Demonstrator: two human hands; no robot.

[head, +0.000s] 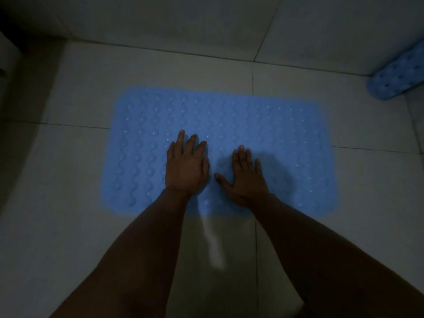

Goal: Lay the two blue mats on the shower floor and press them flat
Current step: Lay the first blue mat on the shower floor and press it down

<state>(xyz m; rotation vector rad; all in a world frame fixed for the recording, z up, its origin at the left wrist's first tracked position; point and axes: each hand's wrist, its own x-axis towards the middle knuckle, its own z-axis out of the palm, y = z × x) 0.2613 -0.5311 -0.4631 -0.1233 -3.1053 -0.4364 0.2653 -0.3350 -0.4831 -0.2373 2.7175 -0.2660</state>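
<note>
Tiled floor (68,180): both hands (flat, fingers straight) press 1 mat (286,145).

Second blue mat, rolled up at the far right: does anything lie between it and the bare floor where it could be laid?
Nothing visible. The rolled mat lies in the right corner against the wall, apart from the flat mat that both hands press, left hand and right hand. Bare tile floor separates them.

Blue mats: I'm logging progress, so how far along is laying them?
Done: one blue mat is spread on the tiled floor. In hand: the left hand and right hand press on its middle with straight fingers. Left: the second mat leans unlaid in the far right corner.
</note>
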